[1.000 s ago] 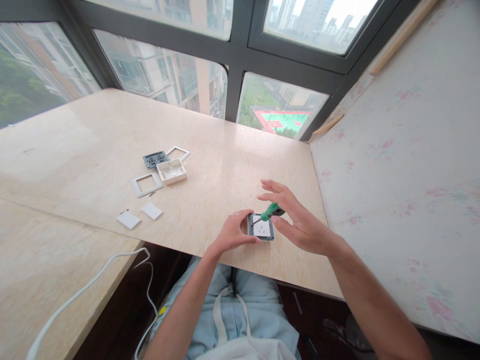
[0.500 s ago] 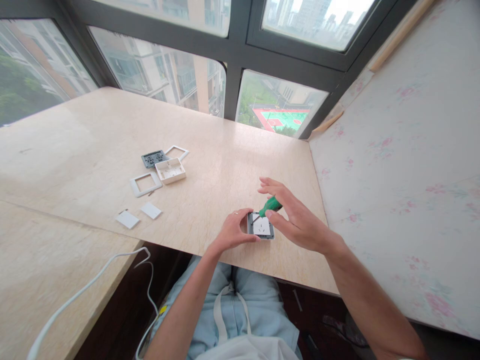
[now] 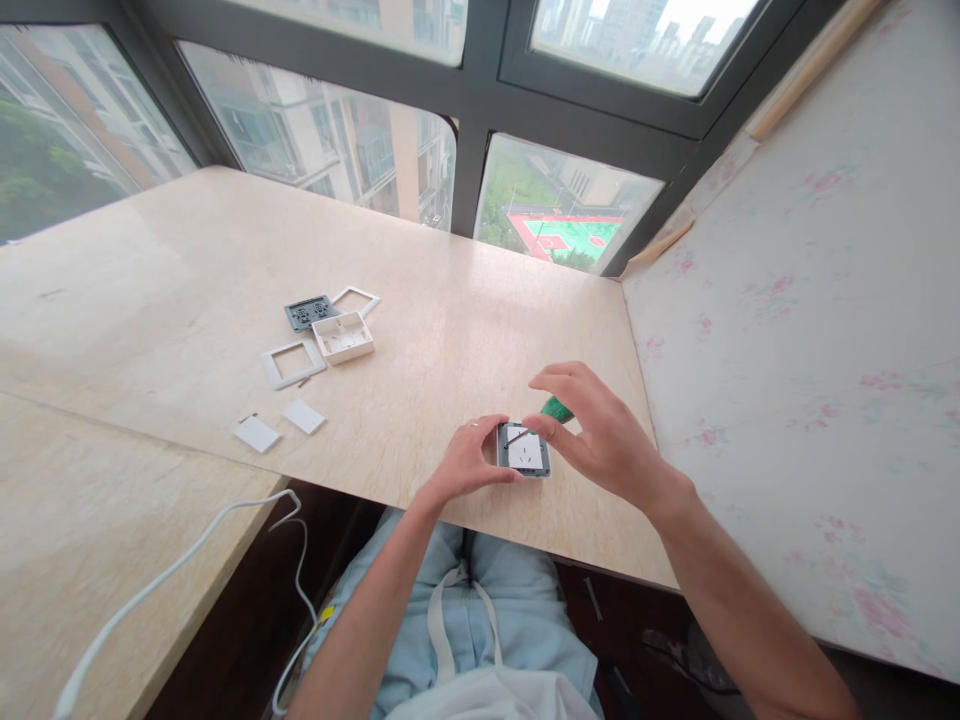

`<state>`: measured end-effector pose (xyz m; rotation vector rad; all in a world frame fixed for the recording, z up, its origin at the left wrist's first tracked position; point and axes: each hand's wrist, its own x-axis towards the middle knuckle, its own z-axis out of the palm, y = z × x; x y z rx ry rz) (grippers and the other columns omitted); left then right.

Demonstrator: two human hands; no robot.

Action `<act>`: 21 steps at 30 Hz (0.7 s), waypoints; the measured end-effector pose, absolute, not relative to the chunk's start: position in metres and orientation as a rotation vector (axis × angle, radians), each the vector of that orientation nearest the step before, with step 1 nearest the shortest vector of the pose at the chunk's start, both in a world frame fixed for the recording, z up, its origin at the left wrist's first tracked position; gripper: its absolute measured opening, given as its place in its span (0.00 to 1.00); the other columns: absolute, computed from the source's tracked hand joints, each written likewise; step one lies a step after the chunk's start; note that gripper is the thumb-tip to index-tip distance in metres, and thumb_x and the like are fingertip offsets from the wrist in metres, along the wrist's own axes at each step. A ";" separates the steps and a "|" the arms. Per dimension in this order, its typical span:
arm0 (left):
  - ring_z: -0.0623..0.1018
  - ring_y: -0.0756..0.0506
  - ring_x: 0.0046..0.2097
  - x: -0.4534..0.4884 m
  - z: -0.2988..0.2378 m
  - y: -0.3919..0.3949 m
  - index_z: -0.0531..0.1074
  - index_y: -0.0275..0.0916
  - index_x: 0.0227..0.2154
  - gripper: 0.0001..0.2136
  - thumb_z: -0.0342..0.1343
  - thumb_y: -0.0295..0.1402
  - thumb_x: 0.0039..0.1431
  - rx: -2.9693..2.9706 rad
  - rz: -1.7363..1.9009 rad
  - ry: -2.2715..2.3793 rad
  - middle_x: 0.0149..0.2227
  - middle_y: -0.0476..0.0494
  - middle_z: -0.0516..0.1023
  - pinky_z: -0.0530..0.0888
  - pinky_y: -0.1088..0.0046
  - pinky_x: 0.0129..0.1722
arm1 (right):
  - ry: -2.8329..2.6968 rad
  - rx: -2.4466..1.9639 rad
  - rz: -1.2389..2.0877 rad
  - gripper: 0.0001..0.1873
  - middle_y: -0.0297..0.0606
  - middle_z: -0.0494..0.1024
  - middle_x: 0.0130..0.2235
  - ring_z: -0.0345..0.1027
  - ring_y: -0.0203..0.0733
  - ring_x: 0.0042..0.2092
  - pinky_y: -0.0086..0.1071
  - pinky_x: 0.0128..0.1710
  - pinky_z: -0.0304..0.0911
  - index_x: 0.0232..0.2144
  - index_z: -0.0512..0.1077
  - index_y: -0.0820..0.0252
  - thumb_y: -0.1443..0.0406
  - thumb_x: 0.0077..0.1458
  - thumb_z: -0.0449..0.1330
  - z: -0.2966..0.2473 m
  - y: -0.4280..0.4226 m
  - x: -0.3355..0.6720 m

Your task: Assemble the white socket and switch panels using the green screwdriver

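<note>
Fingers (image 3: pixel 491 422) of the left hand (image 3: pixel 466 462) are part-spread, index finger at the far edge and thumb at the near edge of a socket unit (image 3: pixel 524 452), which they hold on the worktop (image 3: pixel 450 350) close to its front edge. The right hand (image 3: pixel 604 435) has thumb and fingers closed around the green handle of a screwdriver (image 3: pixel 556 408), its shaft slanting over the unit's white face toward the left side.

Surface and room: pale, veined worktop, seamed at left, bounded by dark window framing (image 3: pixel 470 170) and, at right, flower-patterned wallpaper (image 3: pixel 810 330). Buildings and a sports court (image 3: pixel 577 238) show through the glass. Well left of the hands lie a dark grey plate (image 3: pixel 304 313), a shallow white box (image 3: pixel 345 340), two white frames (image 3: pixel 270 368) and two white covers (image 3: pixel 257 433).

Edges and room: bare worktop stretches between these parts and the left hand, and beyond both hands toward the window. The front edge runs just above the person's light blue trousers (image 3: pixel 517 620). A white cable (image 3: pixel 73 690) loops past the left section's edge.

Visibility: the right hand covers much of the handle; whether the screwdriver's tip seats in a screw cannot be told. Items on the dark floor are indistinct; the upper panes are cut off.
</note>
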<state>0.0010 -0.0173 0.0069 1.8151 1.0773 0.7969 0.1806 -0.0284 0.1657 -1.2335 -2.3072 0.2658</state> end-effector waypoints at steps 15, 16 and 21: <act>0.72 0.35 0.54 0.001 0.002 -0.016 0.66 0.45 0.57 0.40 0.71 0.48 0.40 1.833 0.808 1.077 0.55 0.40 0.73 0.66 0.54 0.55 | -2.248 -1.434 0.135 0.18 0.40 0.76 0.31 0.72 0.43 0.32 0.35 0.31 0.65 0.35 0.70 0.60 0.51 0.62 0.55 0.164 -0.027 0.179; 0.72 0.35 0.54 0.001 0.002 -0.016 0.66 0.44 0.57 0.40 0.71 0.48 0.40 1.832 0.809 1.077 0.55 0.40 0.73 0.66 0.54 0.55 | -2.253 -1.441 0.166 0.18 0.40 0.76 0.32 0.72 0.43 0.33 0.35 0.32 0.65 0.36 0.69 0.60 0.51 0.62 0.55 0.165 -0.027 0.178; 0.71 0.36 0.55 0.001 0.004 -0.017 0.65 0.44 0.57 0.39 0.71 0.48 0.40 1.825 0.794 1.081 0.56 0.41 0.72 0.66 0.55 0.56 | -2.291 -1.263 0.618 0.20 0.45 0.65 0.61 0.70 0.44 0.52 0.41 0.52 0.66 0.57 0.59 0.53 0.63 0.63 0.52 0.172 -0.032 0.180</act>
